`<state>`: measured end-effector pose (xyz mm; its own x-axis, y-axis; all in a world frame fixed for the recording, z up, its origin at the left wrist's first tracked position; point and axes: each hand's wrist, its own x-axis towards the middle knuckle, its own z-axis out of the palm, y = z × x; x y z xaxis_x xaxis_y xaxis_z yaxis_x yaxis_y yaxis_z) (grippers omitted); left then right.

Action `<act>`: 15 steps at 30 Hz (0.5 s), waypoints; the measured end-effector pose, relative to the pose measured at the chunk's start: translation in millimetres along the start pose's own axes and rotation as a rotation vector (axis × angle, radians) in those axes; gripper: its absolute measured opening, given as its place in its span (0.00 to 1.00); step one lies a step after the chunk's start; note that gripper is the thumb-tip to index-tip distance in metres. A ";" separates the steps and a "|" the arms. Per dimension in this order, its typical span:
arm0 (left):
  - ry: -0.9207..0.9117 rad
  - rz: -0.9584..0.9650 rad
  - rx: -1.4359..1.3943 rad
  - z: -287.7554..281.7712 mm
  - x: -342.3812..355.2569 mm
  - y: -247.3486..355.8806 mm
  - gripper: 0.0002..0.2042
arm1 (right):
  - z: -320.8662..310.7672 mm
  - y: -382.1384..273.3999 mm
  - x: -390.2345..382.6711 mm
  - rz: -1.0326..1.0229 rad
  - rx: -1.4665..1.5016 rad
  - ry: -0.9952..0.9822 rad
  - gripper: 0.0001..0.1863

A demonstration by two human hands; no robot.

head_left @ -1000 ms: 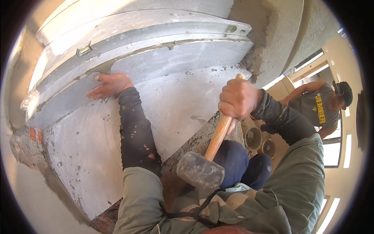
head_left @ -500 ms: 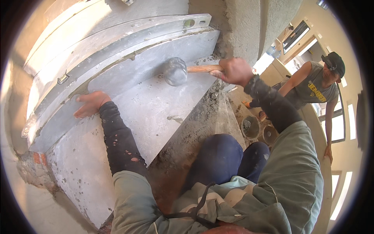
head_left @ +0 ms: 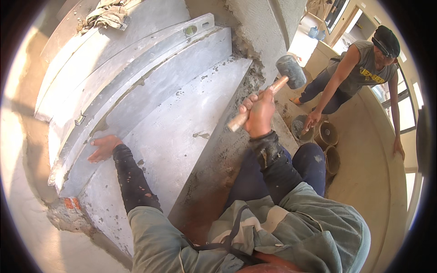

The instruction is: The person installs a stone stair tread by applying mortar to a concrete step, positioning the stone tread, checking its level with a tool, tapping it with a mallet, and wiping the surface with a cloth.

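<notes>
My right hand (head_left: 260,113) grips the wooden handle of a mallet, closed around it. The mallet's dark grey head (head_left: 292,72) is held up, away from the slabs and tilted to the upper right. My left hand (head_left: 105,148) lies against the lower left face of an upright grey stone slab (head_left: 182,63), fingers spread and holding nothing. Along this slab's top edge rests a long metal spirit level (head_left: 200,25) with a greenish vial. In front lies a flat, pale stone step slab (head_left: 173,113), spotted with bits of mortar.
A co-worker (head_left: 364,68) bends over at the right, one hand near several mortar-stained buckets (head_left: 327,135). A rough, cement-coated wall (head_left: 255,27) rises beyond the slabs' far end. A crumpled cloth (head_left: 107,16) sits on a higher step. Broken brick (head_left: 70,203) shows at the lower left corner.
My right hand has drawn the mallet back from beside the upright slab toward my body, head turned upward. My left hand stays on the slab. The view has shifted; the co-worker's hand reaches the buckets.
</notes>
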<state>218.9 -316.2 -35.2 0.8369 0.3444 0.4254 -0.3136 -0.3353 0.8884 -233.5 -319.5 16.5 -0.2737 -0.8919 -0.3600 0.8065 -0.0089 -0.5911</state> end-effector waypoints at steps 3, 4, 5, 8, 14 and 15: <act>-0.001 0.048 0.000 8.1 -6.5 -5.0 0.44 | 30.7 35.9 0.7 -0.008 -0.237 -0.072 0.14; -0.016 0.032 -0.005 4.9 -14.5 -4.2 0.44 | 33.9 49.0 -1.5 0.086 -0.453 -0.198 0.14; -0.030 0.015 -0.010 5.2 -21.3 0.2 0.44 | 28.4 46.7 0.0 0.190 -0.475 -0.250 0.15; -0.014 0.060 -0.011 -3.1 3.3 -9.0 0.43 | 22.1 55.8 -21.5 0.347 -0.457 -0.326 0.15; 0.040 0.200 -0.111 6.8 61.1 -55.6 0.42 | 39.8 121.4 -43.2 0.123 -0.440 -0.191 0.16; 0.053 0.258 -0.159 13.9 58.8 -42.7 0.43 | 38.5 115.7 -41.6 0.279 -0.583 -0.317 0.17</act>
<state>287.7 -293.8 -50.5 0.6973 0.3127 0.6449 -0.5823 -0.2776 0.7641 -108.6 -300.8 -9.1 0.1386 -0.9151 -0.3787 0.3893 0.4020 -0.8288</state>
